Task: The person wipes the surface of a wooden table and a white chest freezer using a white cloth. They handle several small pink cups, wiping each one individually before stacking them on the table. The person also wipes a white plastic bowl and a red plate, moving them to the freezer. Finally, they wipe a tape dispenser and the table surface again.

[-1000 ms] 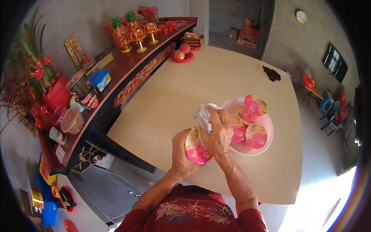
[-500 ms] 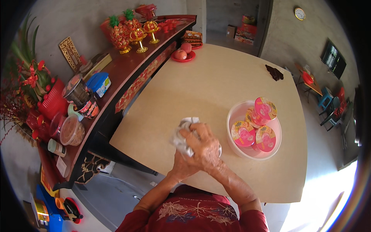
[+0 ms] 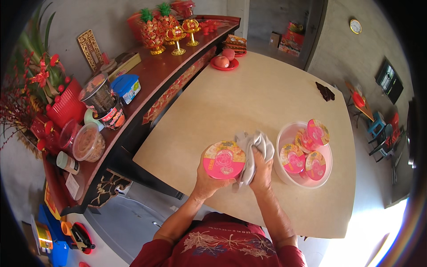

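A round instant noodle cup (image 3: pixel 223 160) with a pink and yellow lid rests in my left hand (image 3: pixel 205 184), its fingers wrapped round the side. Bunched in my right hand (image 3: pixel 263 171) is a grey-white cloth (image 3: pixel 253 153), pressed close to the cup's right side. Both hands are above the near part of the beige table (image 3: pixel 249 93). To their right stands a white plastic basin (image 3: pixel 284 175) holding several similar cups (image 3: pixel 316 165), some stacked on others.
A red plate (image 3: pixel 233 66) with peach-coloured fruit (image 3: pixel 222 61) sits at the table's far edge. On the right lies a dark crumpled object (image 3: pixel 325 91). Along the left runs a dark red altar shelf (image 3: pixel 153 73) with gold stands (image 3: pixel 178 44), tubs (image 3: pixel 89 143) and a blue-lidded box (image 3: pixel 126 86).
The cup's lid, covered by the cloth and my right hand before, now faces up in plain sight. My right hand has moved right with the cloth, off the lid to its side.
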{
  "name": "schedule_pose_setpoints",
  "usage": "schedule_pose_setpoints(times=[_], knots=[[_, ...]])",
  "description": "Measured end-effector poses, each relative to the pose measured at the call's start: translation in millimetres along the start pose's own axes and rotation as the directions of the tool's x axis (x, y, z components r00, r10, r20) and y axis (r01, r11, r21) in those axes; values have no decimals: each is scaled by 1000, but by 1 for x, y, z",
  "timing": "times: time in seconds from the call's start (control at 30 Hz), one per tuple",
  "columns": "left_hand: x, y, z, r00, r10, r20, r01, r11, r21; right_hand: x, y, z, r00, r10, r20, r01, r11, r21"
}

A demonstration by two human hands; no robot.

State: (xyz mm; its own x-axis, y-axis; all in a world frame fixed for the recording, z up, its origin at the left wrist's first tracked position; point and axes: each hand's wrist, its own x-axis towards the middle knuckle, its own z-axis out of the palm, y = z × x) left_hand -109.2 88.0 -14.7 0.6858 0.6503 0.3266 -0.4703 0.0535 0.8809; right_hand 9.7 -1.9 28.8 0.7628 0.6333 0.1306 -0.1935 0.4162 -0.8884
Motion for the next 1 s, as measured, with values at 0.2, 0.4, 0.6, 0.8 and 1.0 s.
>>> schedule_pose_setpoints(times=[0.2, 0.4, 0.6, 0.8, 1.0], knots=[[9, 3, 7, 978, -199, -67, 164, 923, -349, -35, 18, -17, 791, -452, 411, 606, 492, -625], [2, 0, 8, 974, -119, -193, -2, 848, -531, -56, 4, -53, 487, -148, 861, 837, 359, -412], [-9, 2, 25, 990, -119, -71, 61, 834, -548, -7, -48, -30, 903, -278, 328, 384, 864, -326], [-17, -2, 41, 986, -114, -122, 33, 848, -529, -11, -23, -41, 891, -217, 399, 373, 850, -371], [-27, -12, 39, 986, -129, -104, 70, 893, -445, -49, 13, -74, 865, -209, 456, 445, 739, -506]])
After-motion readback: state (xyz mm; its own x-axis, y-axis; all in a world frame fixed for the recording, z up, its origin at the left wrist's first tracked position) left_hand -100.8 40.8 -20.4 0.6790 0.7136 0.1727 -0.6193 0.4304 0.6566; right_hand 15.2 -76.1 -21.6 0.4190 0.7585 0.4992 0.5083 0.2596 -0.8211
